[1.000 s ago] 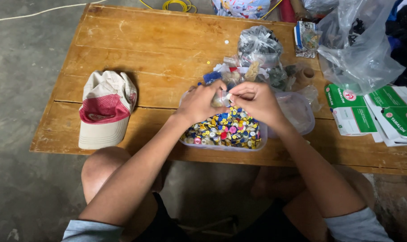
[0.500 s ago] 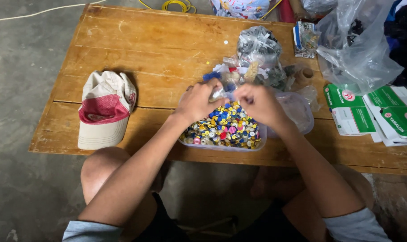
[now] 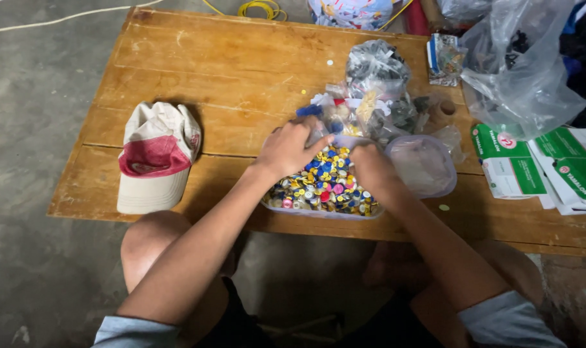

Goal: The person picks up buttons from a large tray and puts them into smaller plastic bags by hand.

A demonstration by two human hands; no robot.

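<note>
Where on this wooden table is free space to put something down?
Bare wood lies behind the cap, across the table's far left part, and on the near right edge below the green-and-white boxes. It is crowded around the tray of small coloured pieces, both hands and the plastic bags.

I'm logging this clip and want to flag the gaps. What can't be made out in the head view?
- Fingertips of the left hand and right hand: curled under, so any grip is hidden.
- Container of coloured buttons: its far edge is covered by both hands.
- Small clear bags: contents too small to tell.
- Large clear bag: cut off by the top edge.
</note>
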